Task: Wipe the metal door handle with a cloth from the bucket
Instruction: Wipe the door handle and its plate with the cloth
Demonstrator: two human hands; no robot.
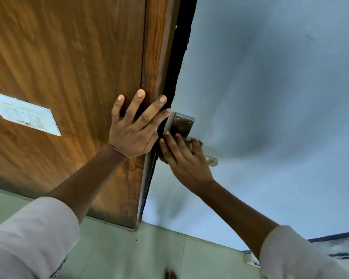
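Right hand (186,160): fingers curled, pressing dark cloth (165,158) onto metal handle (210,160), lever end poking out beyond it. Left hand (134,126): open, fingers spread flat on wooden door (69,57) near edge. Backplate (182,122) just above.

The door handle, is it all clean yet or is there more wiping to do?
Not yet. Done: a cloth is already out and in the right hand. Happening now: that hand presses the cloth on the metal door handle near its plate, while the left hand lies flat on the wooden door. Left: the lever's bare tip still pokes out uncovered. The bucket isn't in view.
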